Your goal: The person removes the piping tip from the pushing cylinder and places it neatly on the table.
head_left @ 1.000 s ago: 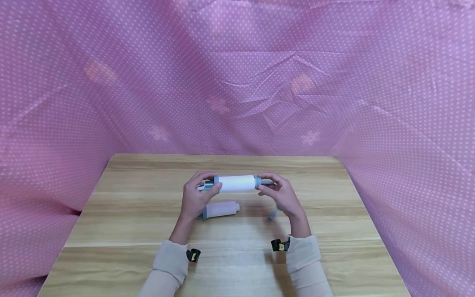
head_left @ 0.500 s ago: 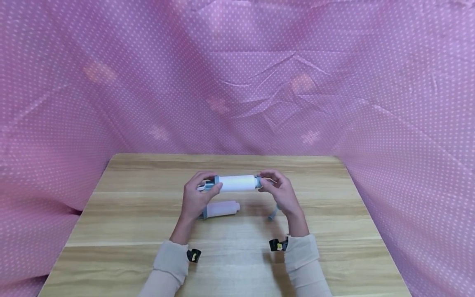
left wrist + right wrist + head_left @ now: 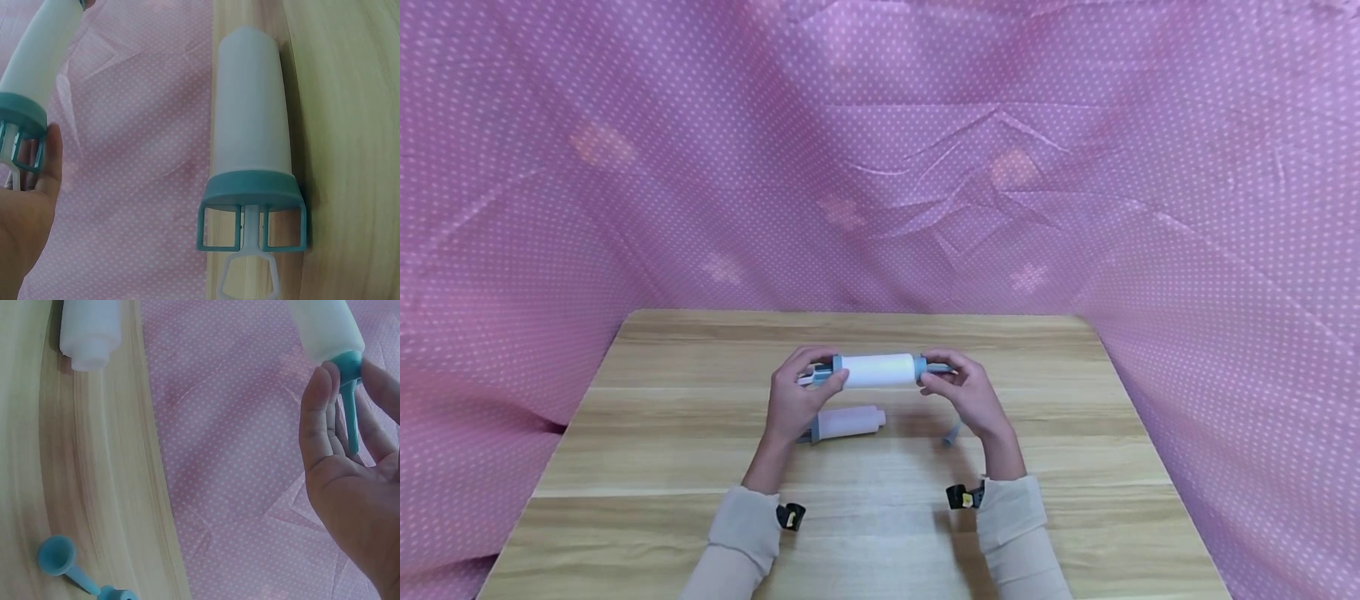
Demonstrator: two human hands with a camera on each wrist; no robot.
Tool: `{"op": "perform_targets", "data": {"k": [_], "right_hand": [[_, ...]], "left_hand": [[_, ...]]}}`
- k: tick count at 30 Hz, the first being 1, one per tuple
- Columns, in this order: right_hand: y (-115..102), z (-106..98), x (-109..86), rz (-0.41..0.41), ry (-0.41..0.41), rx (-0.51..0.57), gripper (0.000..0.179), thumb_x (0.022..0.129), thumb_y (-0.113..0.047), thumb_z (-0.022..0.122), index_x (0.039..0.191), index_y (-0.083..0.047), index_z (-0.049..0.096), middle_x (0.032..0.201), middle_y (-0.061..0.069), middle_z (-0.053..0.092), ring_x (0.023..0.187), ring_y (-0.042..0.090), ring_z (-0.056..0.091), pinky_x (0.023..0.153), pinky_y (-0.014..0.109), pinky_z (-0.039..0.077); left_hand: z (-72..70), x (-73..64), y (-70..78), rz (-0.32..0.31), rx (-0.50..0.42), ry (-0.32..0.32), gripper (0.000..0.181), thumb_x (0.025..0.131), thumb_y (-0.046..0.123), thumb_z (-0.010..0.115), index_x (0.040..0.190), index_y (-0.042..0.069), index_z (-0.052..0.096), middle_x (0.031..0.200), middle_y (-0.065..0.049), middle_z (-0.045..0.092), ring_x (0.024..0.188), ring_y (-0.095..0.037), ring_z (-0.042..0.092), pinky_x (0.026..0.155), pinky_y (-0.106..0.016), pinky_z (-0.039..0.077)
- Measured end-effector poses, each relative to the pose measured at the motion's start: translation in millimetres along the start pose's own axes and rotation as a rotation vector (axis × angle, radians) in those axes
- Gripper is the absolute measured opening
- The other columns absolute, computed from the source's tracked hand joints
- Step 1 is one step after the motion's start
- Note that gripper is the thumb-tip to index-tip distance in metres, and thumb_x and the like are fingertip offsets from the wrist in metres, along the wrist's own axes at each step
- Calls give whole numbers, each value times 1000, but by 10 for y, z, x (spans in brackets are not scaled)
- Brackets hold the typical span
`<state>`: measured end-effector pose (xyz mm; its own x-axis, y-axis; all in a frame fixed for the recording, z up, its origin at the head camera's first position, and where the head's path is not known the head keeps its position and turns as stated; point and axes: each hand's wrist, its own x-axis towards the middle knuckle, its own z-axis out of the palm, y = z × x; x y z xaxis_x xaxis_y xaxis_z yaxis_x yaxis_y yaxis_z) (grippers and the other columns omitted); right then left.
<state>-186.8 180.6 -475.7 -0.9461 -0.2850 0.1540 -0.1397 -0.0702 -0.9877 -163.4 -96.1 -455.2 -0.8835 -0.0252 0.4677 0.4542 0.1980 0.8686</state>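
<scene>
A white icing syringe [image 3: 878, 370] with teal end pieces lies level between both hands, raised over the table. My left hand [image 3: 792, 404] grips its teal cap end, thumb on the near side by the barrel, beside the finger loops and white plunger handle. At the other end, my right hand [image 3: 976, 402] pinches the collar of the teal nozzle [image 3: 350, 419], whose thin tip points in toward the palm. A second white syringe [image 3: 253, 106], with a teal cap and no nozzle on its tip, rests on the table below.
On the wooden table [image 3: 872, 533], a loose teal nozzle [image 3: 57, 555] lies near the right forearm, with another teal piece [image 3: 117, 594] beside it. Pink dotted cloth [image 3: 880, 208] hangs behind and at both sides. Each wrist carries a small black camera [image 3: 791, 516].
My right thumb and fingers shifted forward over the nozzle, then came back to its collar, showing the tip again. My left hand and the syringe stay nearly still.
</scene>
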Motion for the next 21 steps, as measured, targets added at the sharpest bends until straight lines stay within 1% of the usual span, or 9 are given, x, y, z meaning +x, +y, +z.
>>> {"op": "perform_targets", "data": {"k": [3,7,10,16,18,21], "right_hand": [[-14,6,1,-1,4,-17,36,95,-1,69,128,9,59,123,20,59,98,23,69,85,38,60],[-17,23,12,-11,22,-20,30,98,-5,66,123,10,60,122,21,59,98,25,67,85,39,60],[-14,36,22,-18,42,-22,27,99,-7,65,119,10,62,120,21,60,100,25,66,85,39,59],[-5,44,23,-2,45,-49,33,94,-1,71,124,7,61,125,21,62,111,26,62,92,36,57],[2,45,28,20,47,-50,35,93,-2,72,126,7,62,126,21,61,110,26,63,93,36,56],[19,44,32,52,41,-29,35,94,-3,71,126,8,62,125,22,59,102,26,67,91,39,57]], "left_hand": [[-8,-5,4,-19,3,-3,28,85,2,78,111,-3,72,110,-21,68,101,-36,63,86,-49,49],[-19,-12,22,-36,8,-9,28,85,3,78,112,-3,72,110,-20,69,101,-34,63,86,-46,49],[-26,-16,36,-43,14,-15,28,86,4,78,112,-3,72,110,-21,69,101,-35,63,86,-46,48],[-37,-21,29,-60,12,-15,28,86,5,78,112,-2,72,110,-20,69,103,-40,63,88,-47,47],[-43,-19,26,-60,14,-14,28,86,5,79,112,-2,72,109,-20,69,103,-40,63,88,-47,46],[-48,-16,29,-65,19,-8,28,86,6,79,112,-2,72,108,-21,69,102,-39,63,89,-48,46]]}}
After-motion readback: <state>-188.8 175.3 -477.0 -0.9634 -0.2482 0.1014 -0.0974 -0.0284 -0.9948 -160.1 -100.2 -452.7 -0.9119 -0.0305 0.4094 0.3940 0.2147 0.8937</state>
